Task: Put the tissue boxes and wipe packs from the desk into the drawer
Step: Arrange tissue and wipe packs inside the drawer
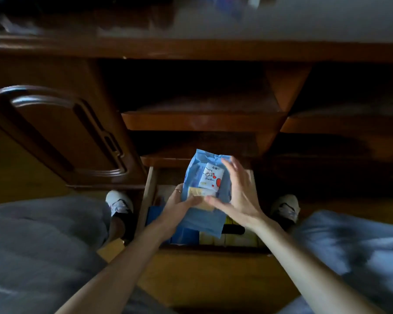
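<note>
A light blue wipe pack [204, 214] with a white label showing red hearts hangs over the open bottom drawer [149, 193] of the wooden desk. My left hand [179, 206] grips the pack's left side, thumb on top. My right hand [238, 193] rests against its right side with fingers spread. Inside the drawer, beneath the pack, lie dark blue packs [184, 236] on the left and pale yellow packs [236, 239] on the right, with something black between them.
Two open shelves [200, 121] of the desk sit above the drawer. A carved cabinet door [61, 134] stands to the left. My knees in grey trousers [39, 245] flank the drawer, and my shoes [120, 203] rest on the wooden floor.
</note>
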{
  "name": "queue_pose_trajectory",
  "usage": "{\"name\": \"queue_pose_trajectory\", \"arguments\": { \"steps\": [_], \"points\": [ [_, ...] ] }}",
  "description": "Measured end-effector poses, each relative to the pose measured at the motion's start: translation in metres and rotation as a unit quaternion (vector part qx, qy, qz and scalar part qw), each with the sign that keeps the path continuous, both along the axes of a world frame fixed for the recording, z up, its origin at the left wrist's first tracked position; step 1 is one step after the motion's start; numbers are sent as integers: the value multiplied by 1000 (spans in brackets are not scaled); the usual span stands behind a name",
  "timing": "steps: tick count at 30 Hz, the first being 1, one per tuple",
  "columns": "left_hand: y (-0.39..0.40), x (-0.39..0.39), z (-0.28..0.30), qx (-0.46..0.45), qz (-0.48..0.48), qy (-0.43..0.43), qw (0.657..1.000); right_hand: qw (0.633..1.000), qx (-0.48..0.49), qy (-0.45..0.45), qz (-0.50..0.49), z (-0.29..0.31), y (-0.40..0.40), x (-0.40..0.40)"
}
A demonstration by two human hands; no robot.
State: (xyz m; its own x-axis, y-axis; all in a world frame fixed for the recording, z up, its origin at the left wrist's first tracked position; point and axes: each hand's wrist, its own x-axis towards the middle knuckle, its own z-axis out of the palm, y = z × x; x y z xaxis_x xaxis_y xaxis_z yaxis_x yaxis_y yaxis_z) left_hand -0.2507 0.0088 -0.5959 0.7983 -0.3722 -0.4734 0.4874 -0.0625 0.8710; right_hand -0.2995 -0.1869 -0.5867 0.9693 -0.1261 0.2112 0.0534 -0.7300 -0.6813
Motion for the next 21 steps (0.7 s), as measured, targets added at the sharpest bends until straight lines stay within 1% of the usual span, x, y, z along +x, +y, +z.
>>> {"name": "queue_pose_trajectory", "arguments": {
  "steps": [2, 3, 6, 8, 10, 12, 14, 17, 21],
  "points": [
    [3, -2, -17, 22, -2, 8, 1000, 989, -58, 92, 96, -18, 7, -1],
    [5, -3, -24, 31, 2, 13, 999, 982, -77, 131, 115, -27, 10, 0],
    [15, -5, -39, 59, 7, 34, 998, 969, -86, 195, 128, -42, 14, 3],
    [22, -7, -45, 69, 0, 42, 997, 965, -59, 217, 138, -50, 18, 6],
    [26, -7, -50, 71, -6, 48, 996, 967, 26, 229, 108, -54, 26, 11],
    [27, -6, -55, 70, -12, 49, 996, 968, 105, 224, 44, -59, 33, 17],
    [27, -6, -60, 68, -16, 50, 996, 967, 121, 224, -4, -64, 36, 21],
    [23, -6, -64, 64, -18, 48, 997, 956, 157, 242, -54, -72, 36, 22],
    [18, -2, -66, 66, -14, 48, 997, 951, 187, 235, -76, -82, 27, 23]
  ]
}}
